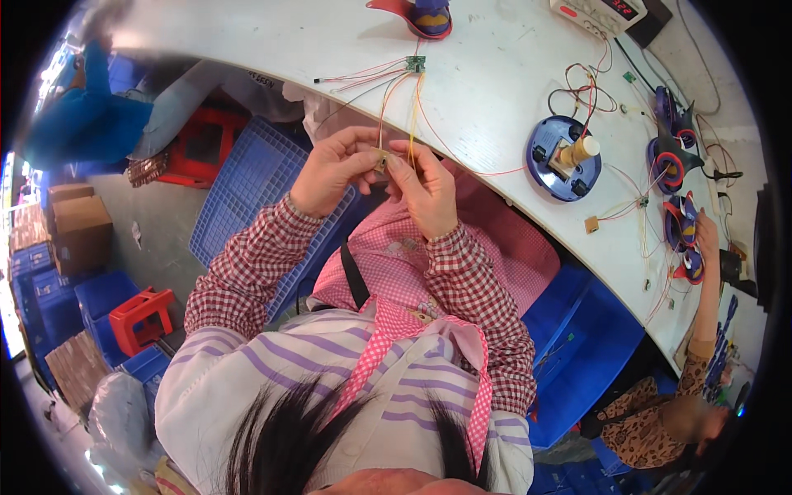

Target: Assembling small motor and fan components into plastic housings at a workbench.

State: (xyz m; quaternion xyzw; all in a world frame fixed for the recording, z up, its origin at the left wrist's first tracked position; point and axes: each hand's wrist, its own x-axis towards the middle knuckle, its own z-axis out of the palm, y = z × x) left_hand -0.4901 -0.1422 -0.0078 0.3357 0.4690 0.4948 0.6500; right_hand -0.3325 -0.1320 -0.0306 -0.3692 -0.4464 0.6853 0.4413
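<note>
Just off the table's front edge, my two hands meet fingertip to fingertip. My left hand point(337, 172) pinches a small tan square board point(382, 163) between thumb and fingers. My right hand point(427, 191) is closed too, its thumb against the same piece; yellow wires point(413, 115) run down between its fingers. Red and yellow wires lead from both hands up to a small green circuit board point(416, 63) lying on the white table. A bundle of red and black wires point(355, 80) spreads left from that circuit board. The fingers partly hide the tan board.
On the white table point(487, 91) stand a round blue base point(544, 177) with wires, a power supply point(598, 15), and a red-and-blue part point(425, 18). More blue-and-red units line the right side, where a co-worker's hand point(706, 235) reaches in. Blue crates point(247, 194) stand below left.
</note>
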